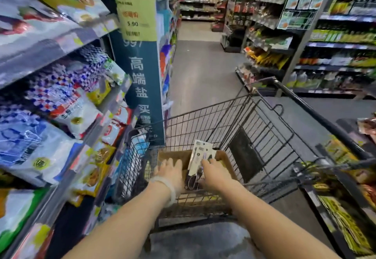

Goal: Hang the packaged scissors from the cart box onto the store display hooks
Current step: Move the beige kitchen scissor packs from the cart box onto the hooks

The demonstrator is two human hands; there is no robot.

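Cardboard box [227, 163] in wire cart [203, 120]; right hand [213, 174] pinching flat carded scissors pack [200, 153]; left hand [169, 172] spread on rim.

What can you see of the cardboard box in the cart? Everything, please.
The cardboard box is brown, open-topped and low-walled, plain corrugated card by its look. It sits in the wire cart, toward the near end. The left hand rests on its left rim, fingers fairly straight. The right hand holds the scissors packs upright over it, white cards with dark handles showing lower down. More packs may lie inside; the hands hide most of the interior.
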